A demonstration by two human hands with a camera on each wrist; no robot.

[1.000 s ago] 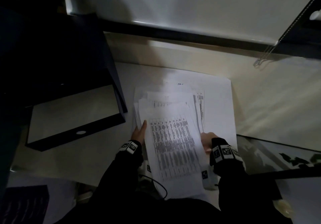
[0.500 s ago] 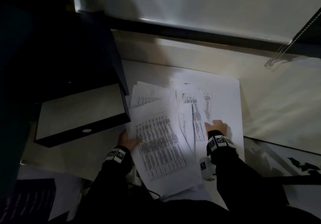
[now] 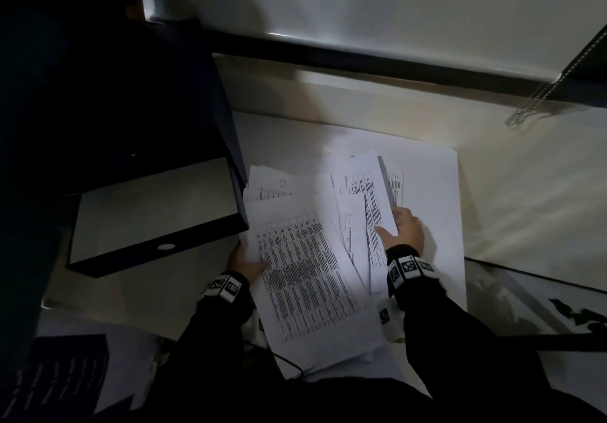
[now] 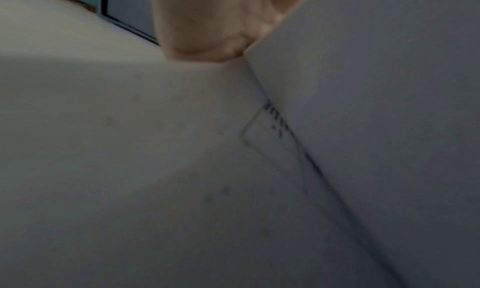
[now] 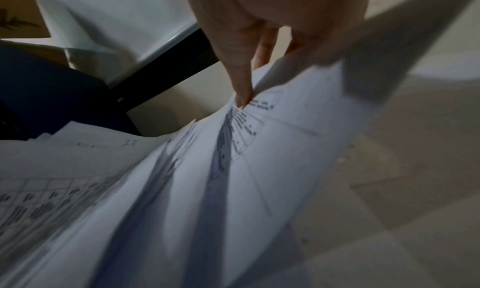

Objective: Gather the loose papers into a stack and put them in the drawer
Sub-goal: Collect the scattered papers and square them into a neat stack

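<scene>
Several printed papers [image 3: 305,258] with dense tables lie fanned on a pale surface. My left hand [image 3: 244,260] grips the left edge of the big top bundle, thumb on the printed face; in the left wrist view the hand [image 4: 205,25] meets a white sheet [image 4: 376,107]. My right hand [image 3: 402,230] pinches the right edges of some raised sheets [image 3: 368,199], thumb on top. The right wrist view shows fingers [image 5: 241,80] on the lifted, curling papers [image 5: 233,169]. The open dark drawer [image 3: 157,212], with a pale floor inside, sits just left of the papers.
A large white sheet [image 3: 437,192] lies under the papers. A dark cabinet [image 3: 98,94] rises over the drawer at left. A window blind with a bead chain [image 3: 532,107] hangs at the back right. A glass edge [image 3: 525,291] is at the right.
The neat pile has been split and fanned. My left hand pulled the top bundle left toward the drawer, while my right hand moved up and right, lifting the edges of other sheets.
</scene>
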